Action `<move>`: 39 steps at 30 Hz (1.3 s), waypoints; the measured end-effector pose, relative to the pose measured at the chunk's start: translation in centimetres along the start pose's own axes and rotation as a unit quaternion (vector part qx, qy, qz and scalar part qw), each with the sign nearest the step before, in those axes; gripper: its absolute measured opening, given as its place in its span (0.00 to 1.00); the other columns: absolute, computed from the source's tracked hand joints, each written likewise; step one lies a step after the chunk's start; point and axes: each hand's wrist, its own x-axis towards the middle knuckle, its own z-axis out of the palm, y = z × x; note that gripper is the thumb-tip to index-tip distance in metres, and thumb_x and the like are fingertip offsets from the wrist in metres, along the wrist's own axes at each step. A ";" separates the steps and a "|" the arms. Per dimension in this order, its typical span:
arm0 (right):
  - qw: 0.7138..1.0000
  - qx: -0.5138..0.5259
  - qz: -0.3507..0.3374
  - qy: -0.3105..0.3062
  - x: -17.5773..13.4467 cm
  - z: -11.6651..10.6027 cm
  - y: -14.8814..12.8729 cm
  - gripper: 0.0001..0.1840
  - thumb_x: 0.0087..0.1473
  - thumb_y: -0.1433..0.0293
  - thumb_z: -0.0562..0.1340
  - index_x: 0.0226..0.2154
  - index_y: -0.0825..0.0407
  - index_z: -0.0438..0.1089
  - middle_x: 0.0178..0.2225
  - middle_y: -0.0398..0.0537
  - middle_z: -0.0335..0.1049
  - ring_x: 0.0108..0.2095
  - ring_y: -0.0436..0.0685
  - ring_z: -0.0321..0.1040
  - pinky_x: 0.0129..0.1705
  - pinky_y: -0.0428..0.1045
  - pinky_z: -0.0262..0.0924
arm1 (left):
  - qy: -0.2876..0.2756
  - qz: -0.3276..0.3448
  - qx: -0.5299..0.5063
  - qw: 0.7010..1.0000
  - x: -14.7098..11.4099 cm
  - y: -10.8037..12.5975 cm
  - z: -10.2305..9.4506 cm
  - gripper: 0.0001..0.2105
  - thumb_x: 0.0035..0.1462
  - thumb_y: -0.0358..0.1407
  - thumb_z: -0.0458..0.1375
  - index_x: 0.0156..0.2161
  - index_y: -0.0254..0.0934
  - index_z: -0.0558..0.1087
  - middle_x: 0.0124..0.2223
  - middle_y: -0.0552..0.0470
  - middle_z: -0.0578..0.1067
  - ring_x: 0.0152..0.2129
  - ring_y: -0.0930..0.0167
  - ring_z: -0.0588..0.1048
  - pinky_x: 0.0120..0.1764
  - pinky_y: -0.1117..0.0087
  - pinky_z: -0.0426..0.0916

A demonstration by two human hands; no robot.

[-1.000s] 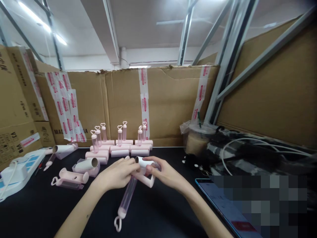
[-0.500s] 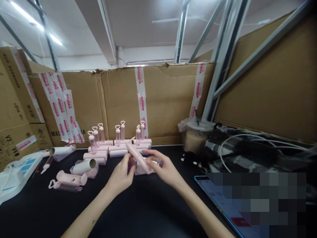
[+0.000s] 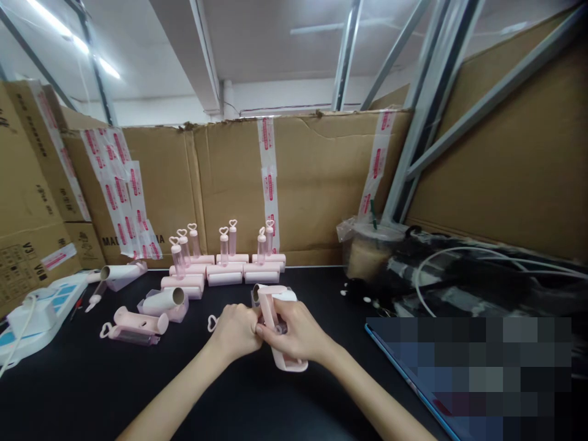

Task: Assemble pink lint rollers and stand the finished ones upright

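My left hand (image 3: 236,331) is closed on a heart-topped handle (image 3: 212,323), whose pink loop sticks out on the hand's left side. My right hand (image 3: 301,327) grips a pink roller cover (image 3: 290,362), tilted, with its wide rounded end toward me. Both hands meet at the cover's middle, where fingers hide the handle's other end. Just behind them lies a white roll (image 3: 288,295), partly covered. To the left, another pink cover (image 3: 140,320) rests beside a clear handle (image 3: 133,335), and a white roll (image 3: 163,301) sits in a clear pink case.
Along the cardboard wall (image 3: 316,184) stand several pink rollers (image 3: 225,274) with upright heart handles. A power strip (image 3: 46,312) is at far left. On the right are a drink cup (image 3: 372,251), a dark bag with a white cable (image 3: 418,275), and a blue-edged phone (image 3: 408,380).
The pink cover has come down toward me and turned steeper in my right hand. My left hand has closed on a heart-topped handle and moved against the cover.
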 end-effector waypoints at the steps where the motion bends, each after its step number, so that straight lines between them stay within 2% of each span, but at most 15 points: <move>1: 1.000 -0.004 -0.016 0.005 0.0 0.0 0.1 0.16 0.50 0.57 0.55 0.23 0.53 0.63 0.21 0.45 0.64 0.22 0.51 0.59 0.26 0.45 0.49 | -0.006 0.009 -0.012 1.000 0.1 0.0 0.0 0.06 0.41 0.30 0.53 0.26 0.38 0.71 0.24 0.45 0.75 0.24 0.59 0.74 0.30 0.64 0.64; 5: 0.998 -0.023 -0.057 0.011 -0.4 -0.4 0.1 0.13 0.47 0.60 0.56 0.19 0.51 0.60 0.17 0.43 0.60 0.19 0.50 0.55 0.23 0.46 0.47 | -0.030 0.040 -0.073 0.996 0.1 -0.4 -0.3 0.02 0.37 0.29 0.55 0.19 0.38 0.67 0.19 0.51 0.72 0.22 0.64 0.72 0.27 0.69 0.62; 8: 0.996 -0.030 -0.086 -0.001 -1.3 -2.0 -0.4 0.12 0.46 0.60 0.56 0.19 0.48 0.61 0.18 0.44 0.62 0.19 0.51 0.56 0.24 0.47 0.50 | -0.056 0.036 -0.128 0.990 -0.1 -1.8 -1.3 0.10 0.40 0.32 0.55 0.15 0.37 0.59 0.14 0.56 0.64 0.14 0.72 0.66 0.20 0.74 0.58; 9: 0.996 -0.033 -0.079 0.018 -1.5 -2.8 -0.7 0.12 0.47 0.59 0.56 0.20 0.48 0.61 0.20 0.46 0.64 0.20 0.53 0.58 0.25 0.48 0.51 | -0.061 0.027 -0.144 0.987 -0.1 -2.5 -1.7 0.13 0.44 0.34 0.54 0.14 0.38 0.56 0.11 0.58 0.61 0.11 0.75 0.62 0.17 0.75 0.55; 12: 0.988 -0.053 -0.014 0.146 -1.6 -4.6 -1.6 0.13 0.50 0.58 0.54 0.20 0.47 0.62 0.23 0.50 0.66 0.22 0.55 0.61 0.26 0.50 0.53 | -0.039 -0.007 -0.178 0.983 -0.4 -3.9 -2.9 0.17 0.52 0.39 0.46 0.16 0.39 0.50 0.11 0.61 0.53 0.09 0.79 0.54 0.15 0.77 0.50; 14: 0.983 -0.075 0.012 0.165 -1.1 -4.9 -1.7 0.12 0.51 0.59 0.54 0.23 0.48 0.63 0.23 0.49 0.66 0.22 0.56 0.63 0.26 0.49 0.53 | 0.003 -0.027 -0.168 0.985 -0.6 -4.2 -3.2 0.17 0.52 0.41 0.48 0.17 0.38 0.50 0.13 0.61 0.53 0.11 0.79 0.54 0.17 0.76 0.48; 17: 0.989 -0.129 0.044 0.054 -0.3 -4.0 -0.9 0.11 0.48 0.61 0.58 0.34 0.49 0.65 0.24 0.46 0.70 0.21 0.57 0.66 0.23 0.47 0.49 | 0.032 -0.029 -0.112 0.993 -1.4 -3.9 -3.4 0.09 0.46 0.38 0.55 0.24 0.38 0.59 0.19 0.59 0.61 0.17 0.76 0.61 0.21 0.74 0.50; 18: 0.988 -0.148 0.053 0.006 -0.1 -3.6 -0.4 0.14 0.46 0.61 0.60 0.36 0.49 0.65 0.25 0.46 0.71 0.22 0.58 0.68 0.23 0.46 0.49 | 0.017 -0.026 -0.096 0.995 -1.7 -3.9 -3.5 0.06 0.45 0.36 0.55 0.29 0.39 0.62 0.21 0.59 0.63 0.18 0.74 0.63 0.23 0.74 0.52; 21: 0.976 -0.183 0.060 -0.099 0.2 -2.4 1.0 0.17 0.43 0.61 0.64 0.39 0.47 0.67 0.29 0.47 0.74 0.28 0.61 0.71 0.24 0.46 0.49 | -0.067 0.006 -0.091 0.994 -2.6 -3.8 -3.9 0.13 0.45 0.28 0.50 0.40 0.40 0.61 0.29 0.56 0.67 0.25 0.71 0.68 0.28 0.73 0.57; 26: 0.981 -0.148 0.055 -0.110 1.5 -0.7 0.8 0.13 0.53 0.60 0.55 0.33 0.48 0.70 0.30 0.47 0.74 0.29 0.57 0.70 0.27 0.45 0.51 | -0.153 0.097 -0.047 0.982 -3.8 -3.1 -3.4 0.12 0.44 0.26 0.53 0.36 0.41 0.68 0.38 0.53 0.68 0.37 0.67 0.67 0.40 0.69 0.61; 29: 0.973 -0.135 0.021 -0.185 2.2 0.5 -0.1 0.11 0.50 0.62 0.58 0.31 0.51 0.72 0.29 0.48 0.74 0.30 0.57 0.70 0.27 0.45 0.52 | -0.162 0.108 0.001 0.981 -4.9 -2.5 -2.1 0.14 0.47 0.27 0.56 0.41 0.40 0.68 0.39 0.51 0.71 0.42 0.64 0.67 0.47 0.63 0.59; 31: 0.966 -0.124 0.007 -0.225 2.2 0.7 -0.1 0.13 0.48 0.61 0.60 0.34 0.50 0.72 0.31 0.48 0.74 0.32 0.58 0.70 0.28 0.45 0.54 | -0.154 0.098 0.012 0.983 -5.5 -2.2 -1.4 0.16 0.51 0.29 0.54 0.46 0.39 0.65 0.42 0.49 0.71 0.42 0.64 0.68 0.45 0.63 0.61; 34: 0.980 -0.110 0.030 -0.160 2.1 -0.5 1.3 0.18 0.48 0.54 0.59 0.38 0.47 0.70 0.39 0.47 0.72 0.37 0.58 0.69 0.33 0.46 0.56 | -0.126 0.105 0.049 0.985 -5.8 -2.0 -0.8 0.14 0.55 0.30 0.52 0.47 0.40 0.64 0.47 0.48 0.69 0.41 0.64 0.70 0.41 0.64 0.64; 37: 0.977 -0.138 0.141 -0.074 2.2 -2.7 4.3 0.32 0.42 0.49 0.61 0.48 0.47 0.64 0.46 0.53 0.67 0.40 0.64 0.68 0.37 0.51 0.58 | -0.060 0.125 0.099 0.985 -5.3 -1.5 0.0 0.11 0.56 0.31 0.51 0.45 0.42 0.66 0.56 0.47 0.61 0.46 0.61 0.66 0.43 0.61 0.64; 39: 0.965 -0.105 0.197 -0.141 2.6 -3.6 6.3 0.44 0.35 0.49 0.65 0.53 0.52 0.60 0.45 0.59 0.68 0.42 0.70 0.67 0.38 0.55 0.58 | -0.036 0.105 0.119 0.987 -4.8 -1.2 0.7 0.12 0.56 0.31 0.50 0.46 0.43 0.66 0.59 0.45 0.57 0.47 0.58 0.65 0.42 0.58 0.64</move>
